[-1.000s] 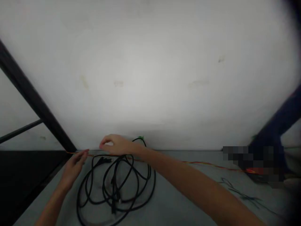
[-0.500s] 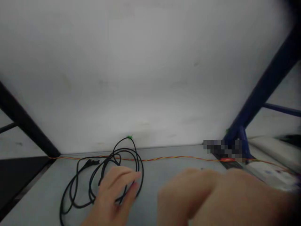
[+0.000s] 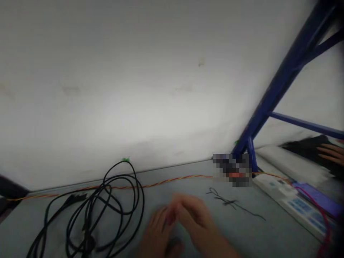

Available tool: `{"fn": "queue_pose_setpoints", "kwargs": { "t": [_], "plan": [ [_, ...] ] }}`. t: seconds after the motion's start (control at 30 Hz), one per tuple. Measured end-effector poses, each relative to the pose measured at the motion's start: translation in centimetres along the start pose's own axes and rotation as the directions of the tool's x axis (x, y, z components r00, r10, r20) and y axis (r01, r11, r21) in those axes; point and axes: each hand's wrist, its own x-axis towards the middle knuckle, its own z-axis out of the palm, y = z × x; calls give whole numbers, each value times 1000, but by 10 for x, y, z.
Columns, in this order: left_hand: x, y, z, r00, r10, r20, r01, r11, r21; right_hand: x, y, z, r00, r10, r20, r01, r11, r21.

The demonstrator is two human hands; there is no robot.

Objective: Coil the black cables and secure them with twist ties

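Observation:
My left hand point(image 3: 157, 231) and my right hand point(image 3: 195, 216) meet low in the middle of the grey table point(image 3: 268, 233), both blurred. Their fingertips are pressed together in a pinch, with a thin dark sliver between them that I cannot make out. A loose coil of black cable point(image 3: 107, 200) lies just left of my hands, untouched. A twisted red-and-yellow wire point(image 3: 161, 183) runs along the foot of the white wall point(image 3: 134, 89) behind them. A short thin black wire point(image 3: 225, 202) lies on the table to the right of my right hand.
A blue metal frame point(image 3: 282, 82) rises at the right. Beside it lie a white power strip point(image 3: 285, 193), a purple flat thing point(image 3: 319, 197) and a pink cable point(image 3: 322, 215). Another person's hand point(image 3: 330, 152) rests on dark cloth at the far right.
The view has swung to the right. Both hands left the red-and-yellow wire by the wall, drew back toward me and now meet in front of the coil.

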Motion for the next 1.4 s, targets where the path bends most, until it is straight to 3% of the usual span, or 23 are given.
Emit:
{"fn": "queue_pose_setpoints", "kwargs": {
  "t": [0.07,0.2,0.3,0.43,0.67,0.83,1.03,1.4],
  "plan": [
    [-7,-11,16,1000,-5,-23,6,999,52,13,21,16,999,18,-29,-17,999,35],
    [-14,-28,42,997,-65,-36,70,986,152,-3,76,30,980,-90,175,132,961,-243],
    [-15,-31,49,997,-79,-16,81,980,184,-18,112,29,935,-127,332,253,894,-371],
    [-16,-31,53,995,-99,-23,101,975,197,-21,139,32,902,-173,397,344,842,-416],
    [-14,-37,71,993,-15,-115,46,959,278,-21,152,36,881,-295,369,454,744,-491],
    [-13,-33,73,979,-19,-203,96,922,375,-20,144,31,837,-439,325,545,629,-555],
    [-8,-36,69,952,75,-297,59,907,417,-16,142,33,832,-483,272,544,619,-566],
    [-8,-31,55,974,35,-222,56,919,391,-15,157,35,793,-532,299,596,572,-564]
  ]
}}
